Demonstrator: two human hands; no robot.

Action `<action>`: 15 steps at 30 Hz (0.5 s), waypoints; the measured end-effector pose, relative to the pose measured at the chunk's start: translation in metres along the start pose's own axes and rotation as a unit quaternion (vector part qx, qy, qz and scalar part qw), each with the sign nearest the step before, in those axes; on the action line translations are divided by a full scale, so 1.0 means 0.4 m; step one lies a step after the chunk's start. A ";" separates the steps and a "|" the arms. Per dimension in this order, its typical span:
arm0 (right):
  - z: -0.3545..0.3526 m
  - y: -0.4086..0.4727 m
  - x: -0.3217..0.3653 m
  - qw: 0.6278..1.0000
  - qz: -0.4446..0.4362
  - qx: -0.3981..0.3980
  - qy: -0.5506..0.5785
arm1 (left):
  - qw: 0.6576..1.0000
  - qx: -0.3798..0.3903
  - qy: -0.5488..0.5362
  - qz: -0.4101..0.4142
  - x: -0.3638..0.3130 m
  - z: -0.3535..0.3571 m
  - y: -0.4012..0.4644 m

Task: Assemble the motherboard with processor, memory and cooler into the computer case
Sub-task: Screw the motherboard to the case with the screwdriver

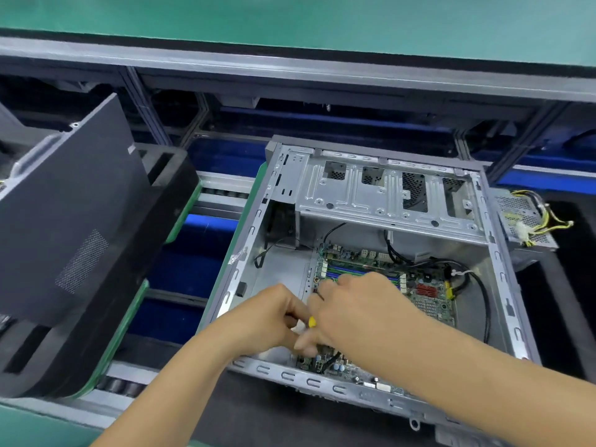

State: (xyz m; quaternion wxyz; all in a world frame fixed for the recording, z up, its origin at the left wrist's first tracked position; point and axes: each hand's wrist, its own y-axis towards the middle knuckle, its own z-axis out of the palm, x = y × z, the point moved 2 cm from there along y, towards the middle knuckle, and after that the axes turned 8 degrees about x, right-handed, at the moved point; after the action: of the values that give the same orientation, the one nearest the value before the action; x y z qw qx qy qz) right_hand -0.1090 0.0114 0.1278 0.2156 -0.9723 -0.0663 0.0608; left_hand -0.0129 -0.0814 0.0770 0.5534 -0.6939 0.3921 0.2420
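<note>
The open metal case (364,262) lies on its side on the conveyor with one green motherboard (387,285) sitting flat on its floor, memory slots and red connectors showing, a few black cables (477,285) looping over its right side. Both hands are over the board's left edge: the left hand (274,317) has its fingers curled, pinching something small I can't make out, and the right hand (354,311) grips a screwdriver (312,321) with a yellow handle, tip aimed at the board. One dark side panel (74,214) leans at left, and one power supply (522,221) sits right of the case.
</note>
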 end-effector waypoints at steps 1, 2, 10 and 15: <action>-0.004 -0.008 0.000 0.999 -0.024 -0.005 0.033 | 1.000 0.004 0.003 -0.004 0.003 -0.003 -0.001; -0.004 -0.017 0.002 0.997 -0.054 0.003 0.057 | 1.000 0.010 0.006 -0.007 0.006 -0.002 -0.001; 0.014 0.001 0.001 0.999 0.028 -0.025 0.004 | 0.999 -0.012 0.007 0.042 -0.001 0.001 -0.004; 0.003 -0.024 -0.013 0.997 -0.060 -0.033 0.042 | 1.000 0.003 0.010 0.012 -0.005 -0.006 -0.010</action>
State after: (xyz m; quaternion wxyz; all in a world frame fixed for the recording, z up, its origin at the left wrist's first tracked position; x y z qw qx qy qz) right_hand -0.1153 0.0197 0.1314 0.1893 -0.9749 -0.1172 0.0048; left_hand -0.0112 -0.0827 0.0813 0.5492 -0.6896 0.4062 0.2404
